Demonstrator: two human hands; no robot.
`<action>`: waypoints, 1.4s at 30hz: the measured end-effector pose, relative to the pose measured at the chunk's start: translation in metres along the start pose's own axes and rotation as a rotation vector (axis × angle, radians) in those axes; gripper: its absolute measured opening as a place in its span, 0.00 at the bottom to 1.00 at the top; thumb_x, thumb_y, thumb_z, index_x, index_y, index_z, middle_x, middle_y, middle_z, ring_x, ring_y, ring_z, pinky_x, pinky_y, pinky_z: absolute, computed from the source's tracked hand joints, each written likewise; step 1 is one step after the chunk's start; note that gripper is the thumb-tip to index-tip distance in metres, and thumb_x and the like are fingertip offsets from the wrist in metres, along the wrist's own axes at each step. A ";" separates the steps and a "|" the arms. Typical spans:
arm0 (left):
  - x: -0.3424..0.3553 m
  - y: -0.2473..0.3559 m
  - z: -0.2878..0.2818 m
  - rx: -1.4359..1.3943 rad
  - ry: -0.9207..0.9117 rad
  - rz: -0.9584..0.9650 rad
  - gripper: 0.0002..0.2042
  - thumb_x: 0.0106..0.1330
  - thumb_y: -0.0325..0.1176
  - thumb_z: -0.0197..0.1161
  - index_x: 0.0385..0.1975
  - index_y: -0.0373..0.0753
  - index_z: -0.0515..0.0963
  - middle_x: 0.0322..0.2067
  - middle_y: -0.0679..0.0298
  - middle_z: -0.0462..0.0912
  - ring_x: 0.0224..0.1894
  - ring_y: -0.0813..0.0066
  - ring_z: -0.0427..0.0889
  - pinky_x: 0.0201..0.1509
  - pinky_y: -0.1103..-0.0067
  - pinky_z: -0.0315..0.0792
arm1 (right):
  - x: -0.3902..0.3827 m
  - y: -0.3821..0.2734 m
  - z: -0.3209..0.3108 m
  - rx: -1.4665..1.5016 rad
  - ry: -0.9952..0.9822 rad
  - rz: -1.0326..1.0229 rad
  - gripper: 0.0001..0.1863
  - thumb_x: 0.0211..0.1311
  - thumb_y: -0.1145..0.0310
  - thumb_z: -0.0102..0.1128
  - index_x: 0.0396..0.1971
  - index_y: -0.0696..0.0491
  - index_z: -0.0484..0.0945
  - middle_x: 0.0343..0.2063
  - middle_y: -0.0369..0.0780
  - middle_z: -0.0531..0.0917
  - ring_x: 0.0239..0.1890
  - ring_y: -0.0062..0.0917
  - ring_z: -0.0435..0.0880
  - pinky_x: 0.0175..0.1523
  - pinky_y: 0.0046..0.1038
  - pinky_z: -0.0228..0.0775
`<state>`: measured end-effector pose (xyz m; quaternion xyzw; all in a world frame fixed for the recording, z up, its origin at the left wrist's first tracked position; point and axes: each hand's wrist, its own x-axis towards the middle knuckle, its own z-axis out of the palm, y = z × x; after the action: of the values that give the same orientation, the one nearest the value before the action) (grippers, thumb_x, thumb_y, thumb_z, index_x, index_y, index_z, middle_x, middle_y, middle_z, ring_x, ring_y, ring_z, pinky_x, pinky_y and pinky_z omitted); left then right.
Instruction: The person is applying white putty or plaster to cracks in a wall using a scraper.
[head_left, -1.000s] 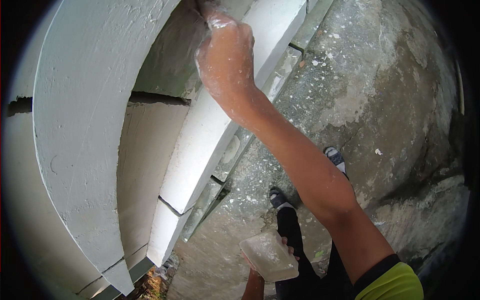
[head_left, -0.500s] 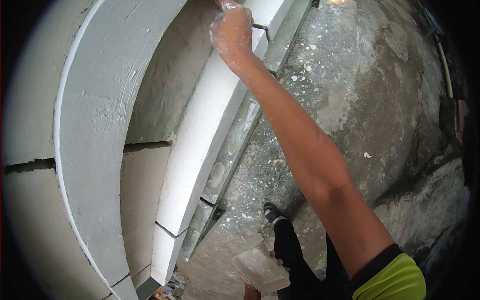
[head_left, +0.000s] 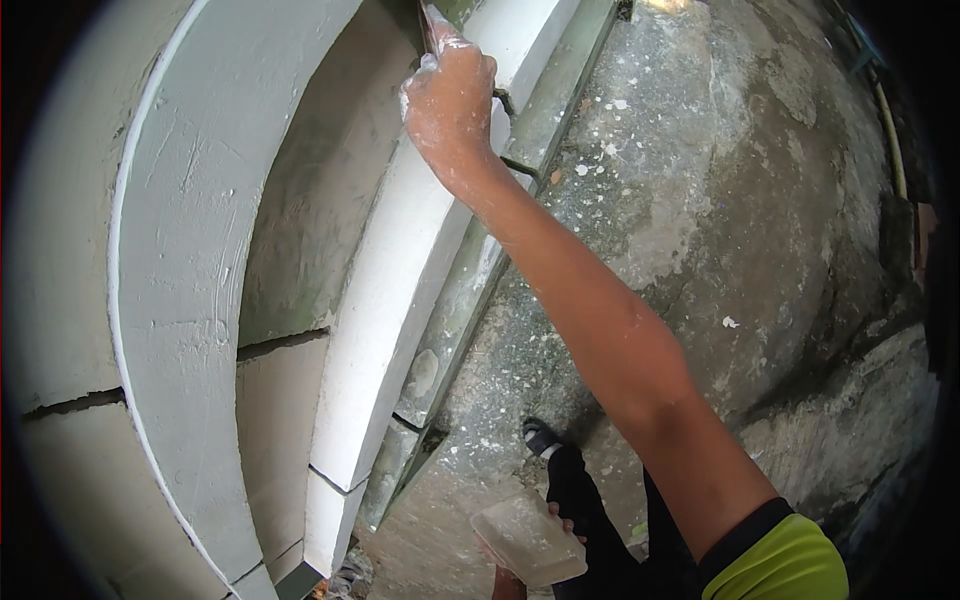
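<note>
Spattered concrete (head_left: 650, 220) fills frame right as the left hand (head_left: 567, 524), bottom centre, grips a likely light, stiff tray (head_left: 522, 537), best edge-held, and the right hand (head_left: 452, 92), top, a thin tool (head_left: 427, 30).

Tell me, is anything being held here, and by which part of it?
The left grip holds a pale rectangular tray from below and by its right edge. The right grip pinches a thin object, mostly hidden; which part cannot be told.

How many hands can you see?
2: the right hand up high beside the white ledge, and the left hand down low, partly hidden by the pale tray it holds.
</note>
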<state>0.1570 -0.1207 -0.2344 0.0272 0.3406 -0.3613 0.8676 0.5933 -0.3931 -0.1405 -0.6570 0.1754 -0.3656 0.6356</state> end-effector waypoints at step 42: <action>-0.033 -0.100 0.235 0.245 -0.286 0.423 0.40 0.58 0.65 0.37 0.61 0.38 0.64 0.55 0.54 0.72 0.56 0.58 0.73 0.63 0.64 0.64 | -0.204 -0.308 -0.241 -0.299 -1.108 0.194 0.31 0.53 0.77 0.52 0.60 0.59 0.61 0.27 0.55 0.76 0.28 0.46 0.77 0.43 0.34 0.70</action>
<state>0.2103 -0.2435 -0.0144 0.1510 0.1552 -0.2109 0.9532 0.2147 -0.3810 0.0854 -0.8137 -0.0742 0.1212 0.5636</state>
